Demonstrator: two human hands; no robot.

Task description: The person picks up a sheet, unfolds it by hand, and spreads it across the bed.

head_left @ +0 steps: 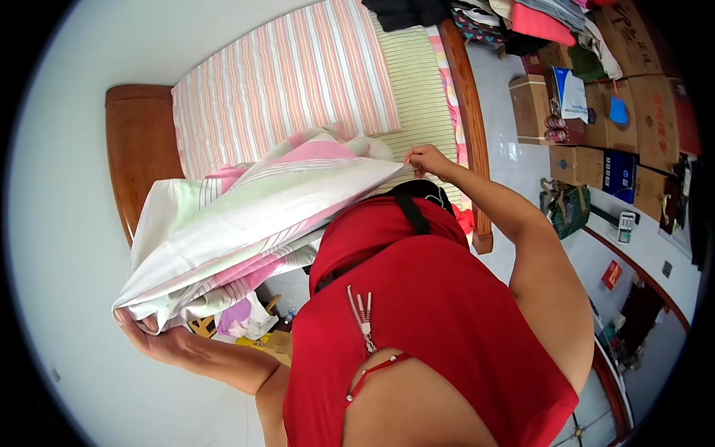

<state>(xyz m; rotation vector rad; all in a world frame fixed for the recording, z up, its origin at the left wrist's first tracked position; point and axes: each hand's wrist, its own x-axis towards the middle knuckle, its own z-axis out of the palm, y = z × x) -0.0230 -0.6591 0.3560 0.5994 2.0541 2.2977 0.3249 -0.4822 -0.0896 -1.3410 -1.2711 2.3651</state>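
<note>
Clock face laid over the view, twelve at top. Left hand (162,341) at eight: fingers curled round a corner of the sheet (246,208), partly covered by the cloth, gripping it. Sheet spans from eight up towards one, one long edge drawn fairly straight between the hands, the rest gathered in loose folds. Right hand (428,162) between one and two: fingers closed in a pinch on the sheet's other end. Step in hand, by my reading: holding the sheet out between both hands. Next move seems to call for firm grips at both ends and even tension; loose folds could bunch.

Materials, left to right. Headboard (138,141) at ten: brown wood, smooth, corner rounded. Sheet: thin and limp, probably cotton; white, pale green and pink bands, creased. Striped cover (283,74) at eleven: lies flat, pink, orange and white. Mat (424,82) at one: fine lines on yellow-green. Bed rail (469,123) between one and two: straight, polished wood. Boxes (648,104) at two: brown card, square-edged, stacked.
</note>
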